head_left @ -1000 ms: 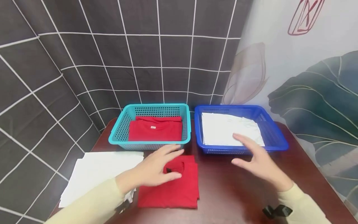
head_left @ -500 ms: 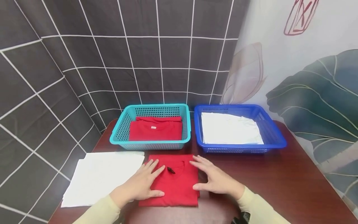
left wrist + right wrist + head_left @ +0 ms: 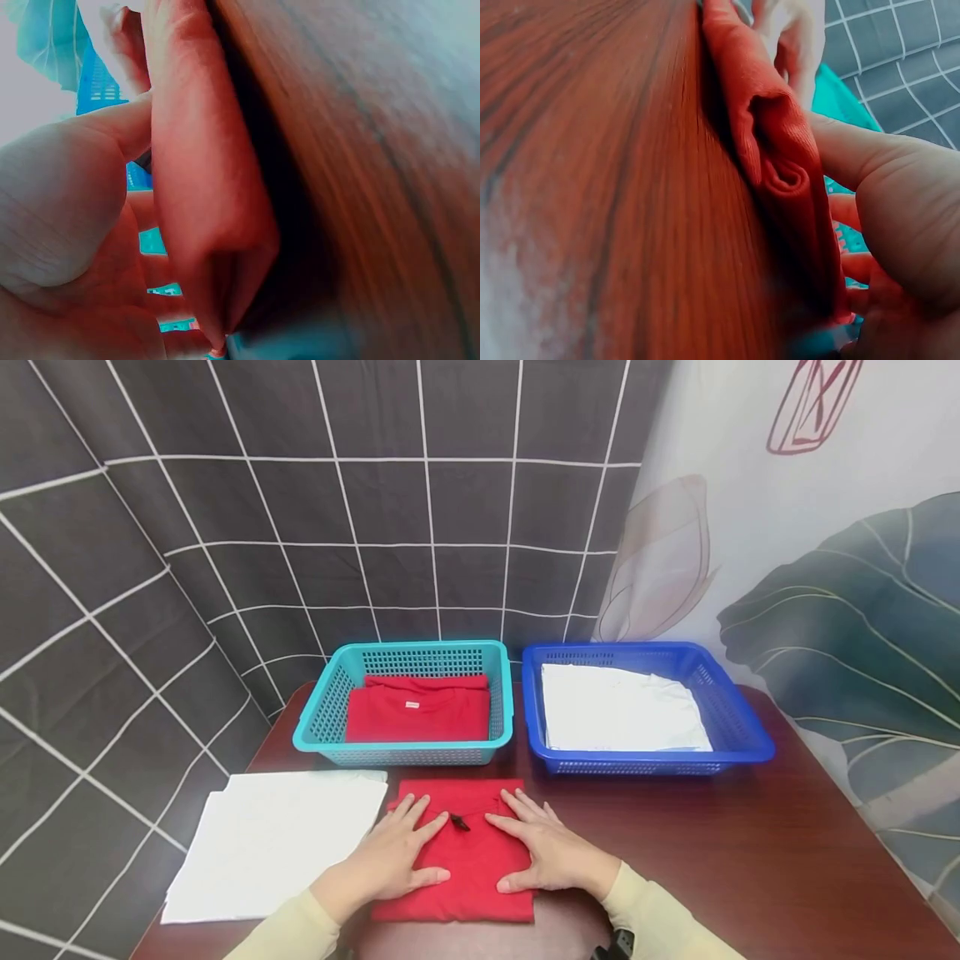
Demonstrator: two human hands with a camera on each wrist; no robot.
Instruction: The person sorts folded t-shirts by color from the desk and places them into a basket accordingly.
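Head | brown table (image 3: 712, 835) under red shirt (image 3: 476, 852) | gridded backdrop (image 3: 382, 502) | leafy backdrop (image 3: 862, 618)

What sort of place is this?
Probably a spot set up for folding or sorting laundry, though I can't tell whether it's in a home or workplace. The clues: a folded red shirt, with a turquoise basket and a blue basket behind it, each holding folded cloth.

I count two hands (image 3: 393, 852) (image 3: 551, 847) on one folded red bundle (image 3: 474, 853), one dark scrap (image 3: 460, 822) atop it. Around that: one white pile (image 3: 277, 843) at nine o'clock; one teal basket (image 3: 408, 747) at eleven with one red pile (image 3: 416, 714), one blue basket (image 3: 652, 758) at two with one white bundle (image 3: 618, 710).
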